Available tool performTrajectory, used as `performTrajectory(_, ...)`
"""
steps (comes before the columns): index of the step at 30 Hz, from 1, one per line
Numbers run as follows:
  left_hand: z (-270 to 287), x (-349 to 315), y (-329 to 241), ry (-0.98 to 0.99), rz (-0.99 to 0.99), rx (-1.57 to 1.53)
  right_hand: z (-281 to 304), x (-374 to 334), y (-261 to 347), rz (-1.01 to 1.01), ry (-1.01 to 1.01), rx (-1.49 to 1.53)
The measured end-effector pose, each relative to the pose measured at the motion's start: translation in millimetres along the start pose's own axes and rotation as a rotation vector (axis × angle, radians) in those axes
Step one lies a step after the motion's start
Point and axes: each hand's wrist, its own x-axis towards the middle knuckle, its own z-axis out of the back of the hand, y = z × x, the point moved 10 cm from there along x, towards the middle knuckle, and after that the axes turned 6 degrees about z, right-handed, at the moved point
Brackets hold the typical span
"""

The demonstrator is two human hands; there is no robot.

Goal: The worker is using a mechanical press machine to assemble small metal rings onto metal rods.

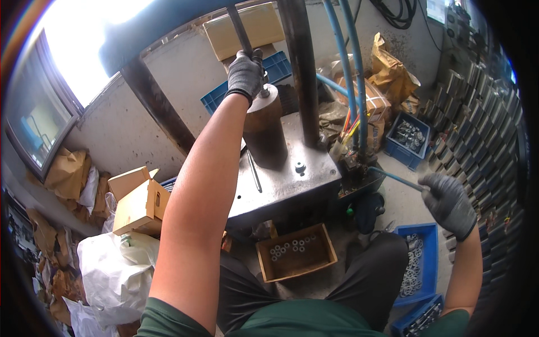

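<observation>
My left hand (245,74), in a grey knitted glove, is closed around the lower end of a dark steel press rod (238,28). Just below it, a small metal piece (264,91) stands on top of a thick steel cylinder (264,121); my fingers partly hide it. The cylinder rests on the shiny press bed (286,194). My right hand (449,202), gloved too, grips the end of a blue lever (396,178) at the right. On the bed lie a thin metal rod (254,171) and a small round metal part (300,167).
Below the bed sits a wooden box (297,269) holding several washers. A blue bin (429,264) of metal rings and another bin (418,320) stand by my right leg. Steel columns (303,78) flank the cylinder. Stacked metal pieces (477,123) rise at right, a carton (143,205) at left.
</observation>
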Motion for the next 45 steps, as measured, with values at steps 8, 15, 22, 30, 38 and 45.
performTrajectory(8,2,11,5,-0.018,-0.013,0.157,63,140,-44,0.047,-0.542,-0.118)
performTrajectory(15,-10,8,0,-0.002,0.038,0.156,53,93,-93,0.049,-0.408,0.002)
performTrajectory(22,-4,17,7,-0.064,-0.019,0.182,-17,-14,-14,0.127,0.202,-0.052)
performTrajectory(30,-12,4,-5,-0.016,0.000,0.181,-57,-64,0,0.049,0.649,-0.308)
performTrajectory(38,-1,-1,2,0.028,0.069,0.104,-50,-55,-5,0.075,0.453,-0.108)
performTrajectory(45,0,0,-3,-0.002,0.031,0.152,-51,-58,-11,0.043,0.432,-0.139)
